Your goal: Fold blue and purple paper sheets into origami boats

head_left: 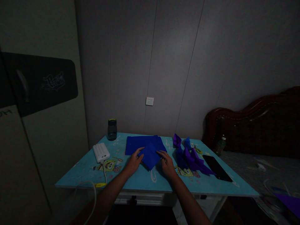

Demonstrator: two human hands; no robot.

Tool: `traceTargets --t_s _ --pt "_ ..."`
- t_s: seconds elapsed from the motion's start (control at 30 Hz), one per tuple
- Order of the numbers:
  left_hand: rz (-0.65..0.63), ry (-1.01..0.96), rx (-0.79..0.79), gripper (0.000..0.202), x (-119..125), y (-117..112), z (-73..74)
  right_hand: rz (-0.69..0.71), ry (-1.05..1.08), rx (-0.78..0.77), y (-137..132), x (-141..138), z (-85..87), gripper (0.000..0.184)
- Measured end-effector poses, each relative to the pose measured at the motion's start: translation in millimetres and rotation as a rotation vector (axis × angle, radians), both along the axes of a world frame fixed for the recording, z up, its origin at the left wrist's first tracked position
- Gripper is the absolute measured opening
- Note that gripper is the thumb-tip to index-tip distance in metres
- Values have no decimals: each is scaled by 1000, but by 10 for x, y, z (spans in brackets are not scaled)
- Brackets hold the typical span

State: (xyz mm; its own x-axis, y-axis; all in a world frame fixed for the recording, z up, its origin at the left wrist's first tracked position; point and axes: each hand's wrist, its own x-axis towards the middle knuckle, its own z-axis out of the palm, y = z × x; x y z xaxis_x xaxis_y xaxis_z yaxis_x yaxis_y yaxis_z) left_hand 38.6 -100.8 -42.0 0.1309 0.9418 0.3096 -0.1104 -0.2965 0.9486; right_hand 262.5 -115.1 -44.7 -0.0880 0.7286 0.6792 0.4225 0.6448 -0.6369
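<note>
A folded blue paper sheet (150,155) lies on the light blue table (140,179), overlapping a larger stack of blue sheets (140,144) behind it. My left hand (134,161) rests on the sheet's left corner, fingers pressed down on the paper. At the sheet's right edge my right hand (167,162) presses with its fingers curled on the fold. To the right sit several folded purple and blue paper shapes (191,157).
A white power bank (101,152) with a cable lies at the left, a dark bottle (112,129) at the back left, a black phone (217,167) at the right. A cupboard stands left, a bed with dark headboard (253,125) right.
</note>
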Motion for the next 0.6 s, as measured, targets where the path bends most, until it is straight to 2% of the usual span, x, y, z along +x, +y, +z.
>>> traceTargets --t_s 0.27,0.6 --pt "98 42 17 40 -5 10 -35 58 64 -151 -61 -40 56 41" --pt "-6 57 -7 29 18 -65 55 103 117 -214 -1 -20 47 24"
